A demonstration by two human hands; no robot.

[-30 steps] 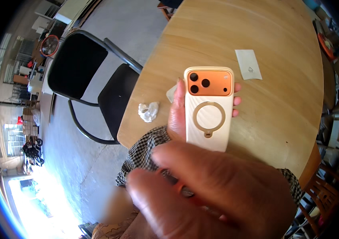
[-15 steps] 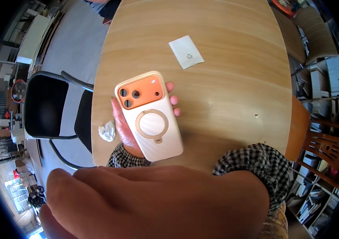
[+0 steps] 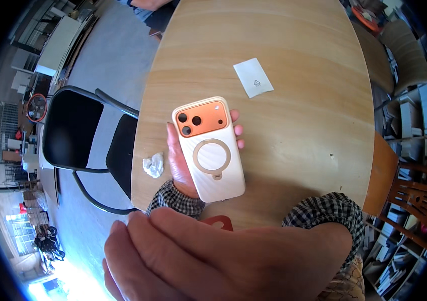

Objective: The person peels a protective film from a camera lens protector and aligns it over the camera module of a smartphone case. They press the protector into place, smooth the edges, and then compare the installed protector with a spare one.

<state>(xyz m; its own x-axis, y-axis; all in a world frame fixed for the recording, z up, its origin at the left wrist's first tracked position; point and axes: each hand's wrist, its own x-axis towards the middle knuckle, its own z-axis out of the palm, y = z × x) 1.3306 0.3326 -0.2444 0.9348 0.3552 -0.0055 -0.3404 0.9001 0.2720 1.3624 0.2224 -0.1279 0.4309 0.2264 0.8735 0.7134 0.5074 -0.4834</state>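
Our left hand (image 3: pixel 181 160) grips a white phone with an orange camera block and ring stand (image 3: pixel 208 149), back up, over the oval wooden table (image 3: pixel 298 130). A crumpled white tissue (image 3: pixel 153 164) lies just left of it. Our right hand (image 3: pixel 213 258) hovers nearer us, fingers pressed together, flat.

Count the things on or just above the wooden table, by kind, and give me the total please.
Phone in a white and orange case, held in the left hand: 1
White paper packet lying flat: 1
Crumpled white wad near the table edge: 1
Total: 3
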